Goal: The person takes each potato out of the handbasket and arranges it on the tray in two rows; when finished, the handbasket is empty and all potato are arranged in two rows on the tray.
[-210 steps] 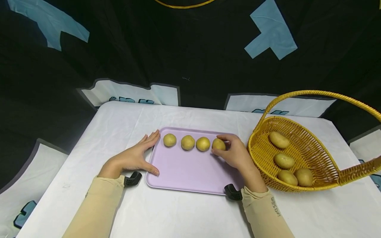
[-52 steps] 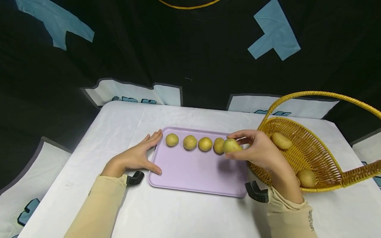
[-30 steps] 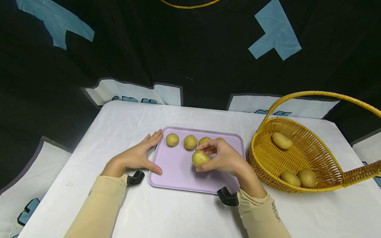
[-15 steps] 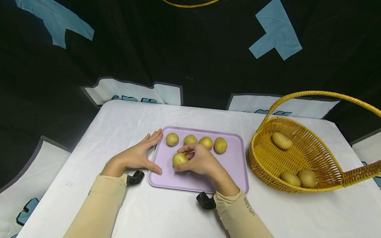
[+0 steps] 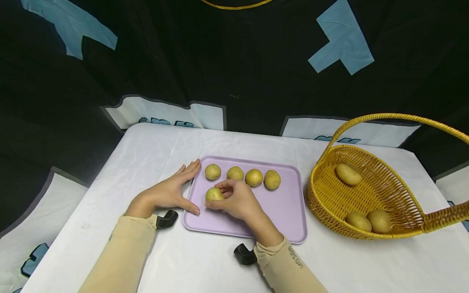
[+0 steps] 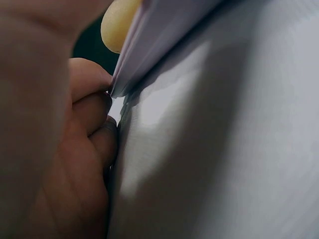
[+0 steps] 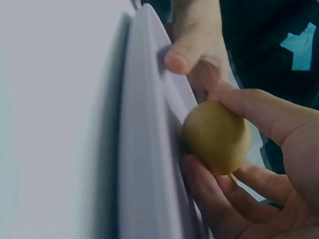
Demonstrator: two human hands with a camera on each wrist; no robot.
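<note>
A lilac tray (image 5: 278, 219) lies on the white table with a row of several potatoes along its far side, among them a potato (image 5: 272, 180) at the row's right end. My right hand (image 5: 236, 199) pinches another potato (image 5: 213, 194) between thumb and fingers at the tray's left part, in front of the row; the right wrist view shows this potato (image 7: 217, 137) close up. My left hand (image 5: 166, 194) rests with spread, relaxed fingers at the tray's left edge. In the left wrist view its fingers (image 6: 89, 79) touch the tray's rim (image 6: 149, 50).
To the right of the tray stands a yellow wicker basket (image 5: 403, 203) with a tall arched handle, holding three potatoes, one of them an oblong potato (image 5: 348, 174). A black cloth (image 5: 234, 61) with light blue shapes hangs behind the white table (image 5: 198, 260).
My right hand has carried a potato from beside the basket leftward over the tray and down to its left part. The left hand has stayed at the edge.
</note>
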